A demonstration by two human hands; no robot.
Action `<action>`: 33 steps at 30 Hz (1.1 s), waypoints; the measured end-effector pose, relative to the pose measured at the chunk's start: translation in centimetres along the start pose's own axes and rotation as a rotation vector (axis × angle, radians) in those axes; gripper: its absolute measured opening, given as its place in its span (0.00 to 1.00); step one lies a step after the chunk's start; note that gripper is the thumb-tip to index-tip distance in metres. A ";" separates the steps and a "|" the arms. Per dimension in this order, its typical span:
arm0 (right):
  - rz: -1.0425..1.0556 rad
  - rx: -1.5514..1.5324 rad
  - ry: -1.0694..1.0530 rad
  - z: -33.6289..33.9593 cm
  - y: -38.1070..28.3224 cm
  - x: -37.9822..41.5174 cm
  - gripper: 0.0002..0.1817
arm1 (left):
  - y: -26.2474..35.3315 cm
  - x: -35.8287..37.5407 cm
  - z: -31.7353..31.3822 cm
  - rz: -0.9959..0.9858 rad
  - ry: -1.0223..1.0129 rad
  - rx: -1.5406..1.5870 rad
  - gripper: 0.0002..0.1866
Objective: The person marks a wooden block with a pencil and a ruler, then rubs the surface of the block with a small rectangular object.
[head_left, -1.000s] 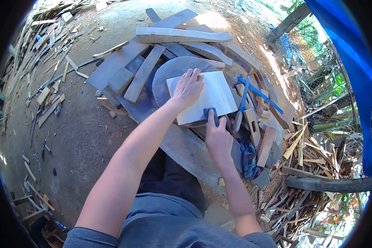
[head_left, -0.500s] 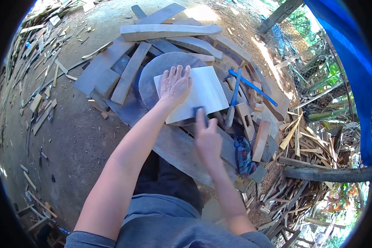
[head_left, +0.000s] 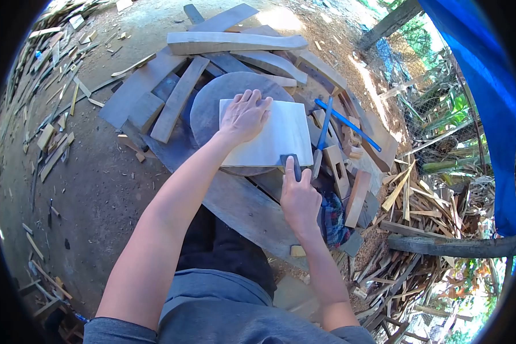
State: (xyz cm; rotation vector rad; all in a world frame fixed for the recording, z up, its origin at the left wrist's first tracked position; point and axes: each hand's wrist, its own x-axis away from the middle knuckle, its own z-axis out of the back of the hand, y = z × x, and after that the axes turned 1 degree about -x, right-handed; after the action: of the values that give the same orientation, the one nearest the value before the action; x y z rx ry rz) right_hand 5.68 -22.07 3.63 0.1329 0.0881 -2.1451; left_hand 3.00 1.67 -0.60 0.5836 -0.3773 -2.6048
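Observation:
My left hand (head_left: 247, 118) lies flat on the upper left part of a pale rectangular board (head_left: 278, 129), fingers stretched toward its far edge. The board rests on a round dark wooden disc (head_left: 206, 107). In my right hand (head_left: 300, 200) is a small dark flat block (head_left: 290, 161), with the index finger extended along its top. That block overlaps the board's near right corner, and its exact kind is hard to make out. Right beside the corner lies a wooden-handled tool (head_left: 320, 155) with a blue shaft.
A blue bar (head_left: 350, 126) crosses the tool's shaft. Cut wooden pieces (head_left: 180, 100) lie around the disc's far side. A wooden block with a slot (head_left: 336, 169) and a patterned cloth (head_left: 333, 221) sit at right. Scrap wood (head_left: 407, 275) and a blue tarp (head_left: 476, 63) are farther right.
The board has turned so its near edge is more level in view. My right hand and the dark block have shifted right and slightly nearer; my left hand stays on the board.

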 end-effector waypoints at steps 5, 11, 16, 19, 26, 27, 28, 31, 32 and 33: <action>0.043 0.005 0.065 -1.3 0.0 -7.3 0.23 | 0.2 -0.3 0.4 -0.028 -0.002 -0.010 0.20; 0.013 -0.029 0.147 -3.6 -0.7 -11.4 0.23 | 0.6 0.6 -0.7 0.023 0.102 -0.251 0.21; 0.103 0.027 0.036 -0.4 -1.2 -1.7 0.25 | 0.7 0.4 -0.3 0.220 0.040 -0.155 0.15; 0.123 0.054 0.011 -0.5 -1.1 -2.5 0.24 | 0.5 0.3 -0.5 0.180 0.073 -0.136 0.12; 0.074 0.038 0.186 -4.9 -1.4 -14.8 0.24 | 0.2 0.5 -0.2 0.140 0.091 -0.150 0.11; 0.077 0.033 0.195 -4.8 -1.3 -14.4 0.24 | 0.2 0.5 -0.4 0.148 0.100 -0.153 0.11; 0.080 0.030 0.203 -4.6 -1.3 -13.8 0.24 | 0.3 0.4 -0.5 0.157 0.110 -0.154 0.11; 0.081 0.044 0.071 -2.5 -1.6 -7.7 0.24 | 0.3 0.4 -0.8 0.168 0.144 -0.139 0.11; 0.088 0.050 0.059 -1.8 -1.5 -6.0 0.24 | 0.4 0.5 -0.8 0.181 0.140 -0.130 0.11; 0.085 0.037 0.007 -1.0 -1.5 -4.6 0.24 | 0.5 0.4 -0.7 0.177 0.143 -0.135 0.11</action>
State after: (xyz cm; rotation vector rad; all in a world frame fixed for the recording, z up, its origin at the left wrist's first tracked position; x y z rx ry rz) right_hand 7.02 -17.28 3.23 0.1631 0.0461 -2.0623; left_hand 3.15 0.95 -1.21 0.6538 -0.1965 -2.3818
